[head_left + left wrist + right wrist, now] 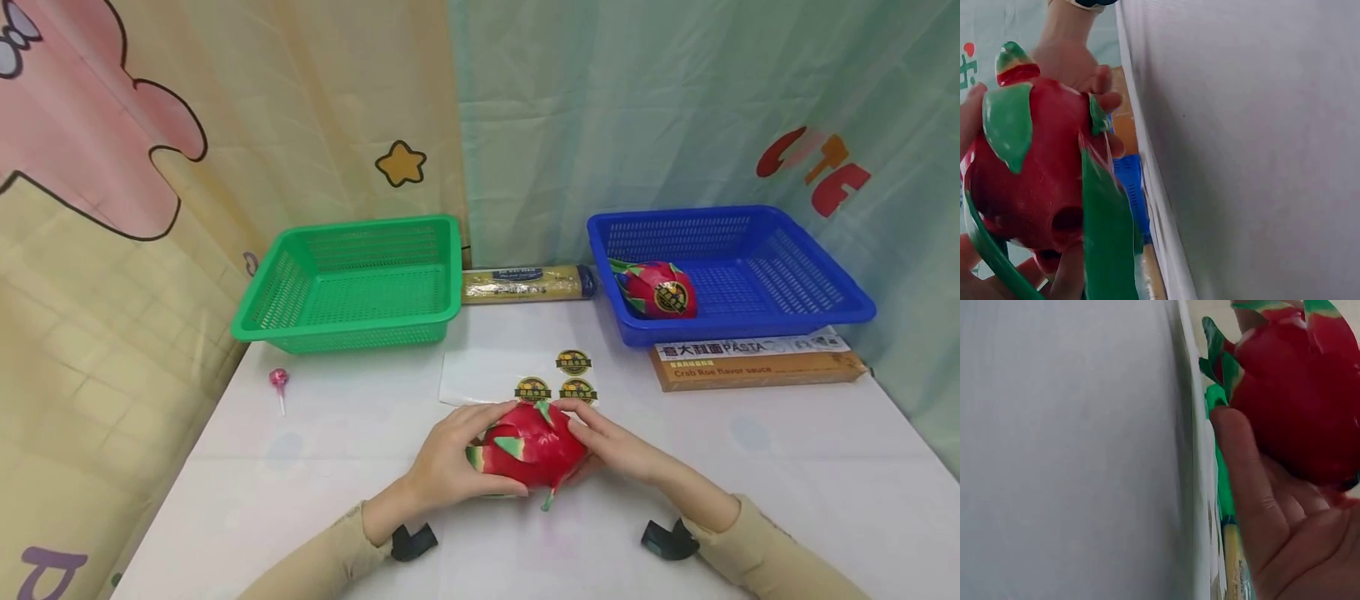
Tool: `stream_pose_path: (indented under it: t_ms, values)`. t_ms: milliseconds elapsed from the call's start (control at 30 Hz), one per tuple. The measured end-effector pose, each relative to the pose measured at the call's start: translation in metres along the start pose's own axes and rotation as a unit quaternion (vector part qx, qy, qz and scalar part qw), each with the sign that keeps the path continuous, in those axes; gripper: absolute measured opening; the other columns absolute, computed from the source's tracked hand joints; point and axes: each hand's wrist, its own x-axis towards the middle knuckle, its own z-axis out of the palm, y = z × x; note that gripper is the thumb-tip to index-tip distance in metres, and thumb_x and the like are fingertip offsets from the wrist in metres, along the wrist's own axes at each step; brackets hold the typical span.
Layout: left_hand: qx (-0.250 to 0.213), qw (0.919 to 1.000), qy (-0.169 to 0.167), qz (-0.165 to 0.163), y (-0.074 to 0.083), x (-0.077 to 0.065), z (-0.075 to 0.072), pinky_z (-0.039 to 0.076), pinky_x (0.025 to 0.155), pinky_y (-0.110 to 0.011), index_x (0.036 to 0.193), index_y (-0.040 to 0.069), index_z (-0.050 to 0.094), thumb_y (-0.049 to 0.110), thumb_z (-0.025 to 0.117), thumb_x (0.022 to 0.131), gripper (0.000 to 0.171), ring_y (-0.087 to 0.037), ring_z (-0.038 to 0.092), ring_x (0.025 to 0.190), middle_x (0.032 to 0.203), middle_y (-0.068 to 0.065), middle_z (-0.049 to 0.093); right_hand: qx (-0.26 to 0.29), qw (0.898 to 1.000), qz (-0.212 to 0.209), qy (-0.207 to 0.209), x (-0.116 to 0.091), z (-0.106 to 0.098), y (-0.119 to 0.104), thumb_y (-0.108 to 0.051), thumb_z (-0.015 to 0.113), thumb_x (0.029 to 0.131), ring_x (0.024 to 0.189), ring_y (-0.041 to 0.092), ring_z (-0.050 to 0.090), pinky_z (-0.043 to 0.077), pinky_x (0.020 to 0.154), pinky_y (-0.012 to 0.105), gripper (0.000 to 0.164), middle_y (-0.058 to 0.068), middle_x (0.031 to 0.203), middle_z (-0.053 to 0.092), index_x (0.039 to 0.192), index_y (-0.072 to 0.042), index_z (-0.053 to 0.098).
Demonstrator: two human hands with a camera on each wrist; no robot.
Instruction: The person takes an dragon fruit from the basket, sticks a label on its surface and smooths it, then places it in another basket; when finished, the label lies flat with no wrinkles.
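A red dragon fruit (536, 446) with green-tipped scales is held between both hands in the middle of the table. My left hand (457, 458) grips its left end, thumb along the near side and fingers over the far side. On the other end, my right hand (615, 442) has its fingers curled round the fruit. In the right wrist view, the right thumb (1241, 462) lies against the smooth red skin. Just beyond the fruit is a white sheet (480, 375) bearing round black-and-gold stickers (573, 362). The fruit's underside is hidden in the head view.
A green basket (348, 333) stands at the back left, with a lollipop (279, 383) before it. The blue basket (742, 321) at the back right holds another dragon fruit (656, 287) bearing a sticker. A pasta pack (525, 285) lies between the baskets; a pasta box (757, 362) lies before the blue one.
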Motion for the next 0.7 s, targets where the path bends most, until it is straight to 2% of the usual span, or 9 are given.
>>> stream_pose_path:
  t_ms: [133, 233, 333, 433, 500, 567, 700]
  values:
    - [-0.041, 0.9976, -0.027, -0.050, -0.002, 0.000, 0.001, 0.051, 0.077, -0.029, 0.138, 0.028, 0.047, 0.055, 0.079, 0.066, 0.084, -0.008, 0.051, 0.108, 0.124, 0.011, 0.055, -0.090, 0.996, -0.010, -0.010, -0.002, -0.011, 0.007, -0.022, 0.061, 0.092, 0.101, 0.029, 0.061, 0.053, 0.079, 0.034, 0.061, 0.020, 0.126, 0.052, 0.144, -0.008, 0.031]
    - [-0.047, 0.9949, -0.048, -0.075, -0.002, 0.001, 0.000, 0.051, 0.076, -0.027, 0.137, 0.029, 0.047, 0.056, 0.077, 0.067, 0.081, -0.008, 0.052, 0.107, 0.123, 0.011, 0.055, -0.129, 0.991, -0.023, -0.007, -0.003, -0.017, 0.012, -0.022, 0.070, 0.084, 0.109, 0.028, 0.056, 0.051, 0.083, 0.032, 0.065, 0.016, 0.126, 0.052, 0.141, -0.008, 0.040]
    - [-0.027, 0.9935, -0.067, -0.088, -0.001, 0.002, -0.002, 0.051, 0.074, -0.026, 0.139, 0.028, 0.045, 0.060, 0.072, 0.070, 0.081, -0.009, 0.053, 0.106, 0.122, 0.010, 0.056, -0.149, 0.988, -0.049, 0.008, -0.002, -0.020, 0.015, -0.022, 0.073, 0.082, 0.110, 0.028, 0.052, 0.051, 0.083, 0.033, 0.063, 0.011, 0.126, 0.049, 0.137, -0.009, 0.045]
    - [0.015, 0.9925, -0.078, -0.092, 0.001, 0.004, -0.004, 0.051, 0.073, -0.026, 0.142, 0.025, 0.040, 0.064, 0.066, 0.073, 0.084, -0.010, 0.055, 0.104, 0.121, 0.008, 0.057, -0.153, 0.984, -0.082, 0.025, 0.000, -0.021, 0.019, -0.019, 0.074, 0.080, 0.114, 0.025, 0.049, 0.050, 0.086, 0.033, 0.066, 0.008, 0.129, 0.046, 0.137, -0.013, 0.043]
    - [0.047, 0.9919, -0.079, -0.088, 0.002, 0.004, -0.005, 0.052, 0.072, -0.027, 0.143, 0.024, 0.038, 0.067, 0.062, 0.074, 0.084, -0.011, 0.054, 0.106, 0.123, 0.007, 0.056, -0.135, 0.985, -0.100, 0.026, 0.001, -0.020, 0.021, -0.015, 0.075, 0.080, 0.118, 0.025, 0.048, 0.049, 0.088, 0.034, 0.069, 0.009, 0.134, 0.045, 0.139, -0.014, 0.040]
    - [0.071, 0.9921, -0.074, -0.072, 0.002, 0.004, -0.007, 0.052, 0.073, -0.028, 0.142, 0.022, 0.039, 0.067, 0.060, 0.076, 0.083, -0.011, 0.054, 0.107, 0.124, 0.006, 0.055, -0.124, 0.985, -0.113, 0.028, 0.002, -0.018, 0.022, -0.012, 0.075, 0.079, 0.116, 0.023, 0.051, 0.050, 0.087, 0.034, 0.071, 0.010, 0.134, 0.046, 0.139, -0.012, 0.038]
    - [0.068, 0.9942, -0.081, -0.019, -0.003, 0.004, -0.012, 0.051, 0.078, -0.031, 0.141, 0.024, 0.041, 0.062, 0.061, 0.079, 0.075, -0.011, 0.050, 0.112, 0.128, 0.008, 0.052, -0.105, 0.986, -0.119, 0.040, 0.003, -0.014, 0.023, -0.010, 0.077, 0.077, 0.108, 0.023, 0.056, 0.052, 0.083, 0.034, 0.065, 0.011, 0.126, 0.051, 0.133, -0.008, 0.043]
